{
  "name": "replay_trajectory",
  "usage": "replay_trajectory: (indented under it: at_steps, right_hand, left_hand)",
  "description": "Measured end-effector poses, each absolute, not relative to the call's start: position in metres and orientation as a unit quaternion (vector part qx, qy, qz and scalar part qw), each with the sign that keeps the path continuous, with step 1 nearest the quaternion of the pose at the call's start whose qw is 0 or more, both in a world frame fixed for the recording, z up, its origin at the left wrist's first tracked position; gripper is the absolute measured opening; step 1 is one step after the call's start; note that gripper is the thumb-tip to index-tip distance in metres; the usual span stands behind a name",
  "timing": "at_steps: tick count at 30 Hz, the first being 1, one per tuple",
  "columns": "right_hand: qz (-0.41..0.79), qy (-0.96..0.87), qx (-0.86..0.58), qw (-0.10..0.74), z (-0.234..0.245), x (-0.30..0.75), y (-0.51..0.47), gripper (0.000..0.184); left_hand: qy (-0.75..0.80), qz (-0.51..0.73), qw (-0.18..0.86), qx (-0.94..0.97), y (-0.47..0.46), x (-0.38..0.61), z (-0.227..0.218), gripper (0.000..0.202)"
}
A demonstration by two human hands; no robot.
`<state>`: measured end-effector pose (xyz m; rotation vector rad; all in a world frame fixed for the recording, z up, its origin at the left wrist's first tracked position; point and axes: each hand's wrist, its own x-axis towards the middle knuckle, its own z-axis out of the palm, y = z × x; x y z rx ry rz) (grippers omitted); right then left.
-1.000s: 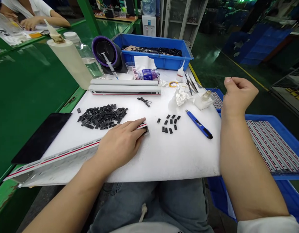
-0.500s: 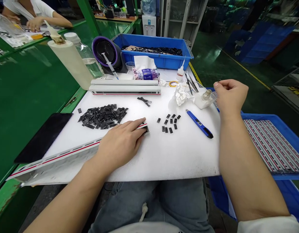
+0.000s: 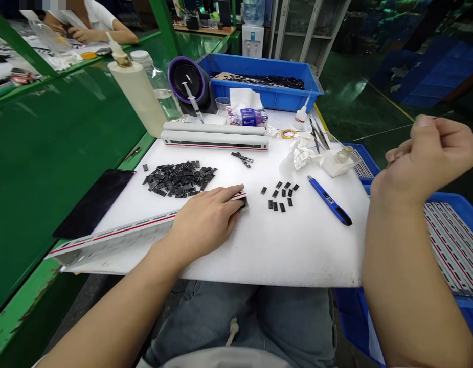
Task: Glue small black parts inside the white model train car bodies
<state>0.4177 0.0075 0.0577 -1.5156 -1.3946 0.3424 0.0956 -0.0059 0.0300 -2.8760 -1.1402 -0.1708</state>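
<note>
My left hand [image 3: 205,217] is closed around the right end of a long white channel-shaped strip [image 3: 121,230] with a red line and dark slots along its edge. The strip slants across the table's front left. My right hand [image 3: 435,145] is raised off the table's right side, fingers pinched on a thin, straight, wire-like rod [image 3: 382,133] pointing left. Below the rod's left end is a small glass bottle [image 3: 343,154] in a white block. Loose small black rectangular pieces [image 3: 283,193] lie right of my left hand; a larger heap of them [image 3: 178,179] lies behind it.
A blue utility knife [image 3: 329,200] and crumpled tissue [image 3: 302,156] lie to the right. White strips [image 3: 217,139], a tissue pack [image 3: 247,115] and a blue bin [image 3: 259,94] stand behind. Blue trays [image 3: 451,199] hold strips at right. A co-worker [image 3: 94,25] sits far left.
My right hand has moved right, away from the small glass bottle, and the thin rod now shows clearly in the air. My left hand still holds the strip. The view has shifted slightly.
</note>
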Motion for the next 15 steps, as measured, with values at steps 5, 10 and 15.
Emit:
replay_trajectory:
  at_steps: [5, 10, 15]
  right_hand:
    - [0.248, -0.596, -0.533, 0.547, 0.048, 0.337, -0.011, 0.026]
    - [0.330, -0.595, -0.428, 0.595, 0.034, 0.297, -0.029, 0.006]
    - [0.344, -0.605, -0.426, 0.578, 0.029, 0.293, -0.029, 0.002]
  left_hand:
    - [-0.371, -0.053, 0.010, -0.927, -0.005, 0.095, 0.032, 0.032]
    - [-0.377, -0.058, 0.016, -0.924, -0.007, 0.095, 0.031, 0.033]
    - [-0.375, -0.055, 0.016, -0.925, -0.007, 0.096, 0.030, 0.035]
